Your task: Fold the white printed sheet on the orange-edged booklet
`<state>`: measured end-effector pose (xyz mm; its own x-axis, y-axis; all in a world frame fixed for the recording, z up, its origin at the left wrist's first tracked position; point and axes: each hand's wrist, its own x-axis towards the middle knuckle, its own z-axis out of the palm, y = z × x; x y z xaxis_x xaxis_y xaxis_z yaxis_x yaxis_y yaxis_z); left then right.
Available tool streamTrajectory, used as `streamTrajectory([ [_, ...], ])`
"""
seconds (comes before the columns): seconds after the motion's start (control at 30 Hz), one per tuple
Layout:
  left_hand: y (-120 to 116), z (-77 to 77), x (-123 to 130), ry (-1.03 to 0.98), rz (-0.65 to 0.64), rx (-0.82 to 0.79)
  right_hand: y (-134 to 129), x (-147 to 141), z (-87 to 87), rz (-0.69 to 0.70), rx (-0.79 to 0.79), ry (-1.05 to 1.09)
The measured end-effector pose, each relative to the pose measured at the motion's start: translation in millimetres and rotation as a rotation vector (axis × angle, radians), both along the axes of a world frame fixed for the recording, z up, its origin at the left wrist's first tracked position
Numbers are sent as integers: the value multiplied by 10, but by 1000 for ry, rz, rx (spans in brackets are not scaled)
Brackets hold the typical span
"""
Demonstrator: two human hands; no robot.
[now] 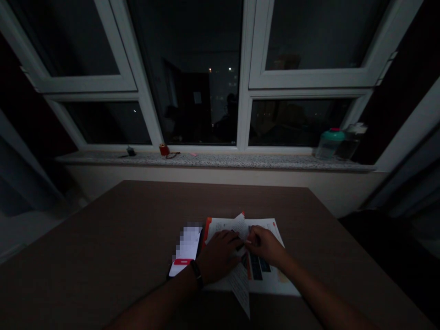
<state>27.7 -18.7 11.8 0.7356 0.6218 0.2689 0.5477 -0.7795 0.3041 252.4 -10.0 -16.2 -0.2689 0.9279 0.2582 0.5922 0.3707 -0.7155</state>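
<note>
An open printed booklet (271, 284) lies on the table, with text, dark pictures and orange edging. One of its pages (240, 286) is folded over slantwise, and a pointed corner sticks out past the booklet's near edge. My left hand (220, 256), with a dark band on its wrist, rests flat on the folded page. Curled fingers of my right hand (263, 243) pinch at the fold, close to the left fingertips. Dim light and the fingers hide just where the paper is gripped. Left of the booklet lies a phone (187, 247) with its screen lit.
The brown table (137, 220) reaches toward a speckled stone windowsill (220, 160). On the sill stand a small red jar (164, 149), a small dark bottle (130, 151), a teal-lidded bottle (330, 143) and a clear bottle (352, 142). Dark window panes rise behind.
</note>
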Motion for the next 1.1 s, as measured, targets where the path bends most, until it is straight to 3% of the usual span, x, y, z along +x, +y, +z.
streamTrajectory([
  [0.2, 2, 31, 14, -21, -1, -17, -24, -15, -5, 75, 26, -43],
  [0.37, 30, -54, -9, -18, 16, 7, 45, -15, -43, -112, 45, -41],
  [0.47, 32, -64, -19, 0, 13, 3, 71, -5, -49, -154, 43, -54],
  [0.77, -17, 82, 15, 1, -32, -20, -47, -8, -8, 112, 34, -62],
  [0.97, 8, 37, 16, 1, -35, -29, 46, -16, -24, -92, 41, -46],
  [1.1, 17, -34, -12, -18, -17, -9, 60, -15, -27, -105, 44, -23],
])
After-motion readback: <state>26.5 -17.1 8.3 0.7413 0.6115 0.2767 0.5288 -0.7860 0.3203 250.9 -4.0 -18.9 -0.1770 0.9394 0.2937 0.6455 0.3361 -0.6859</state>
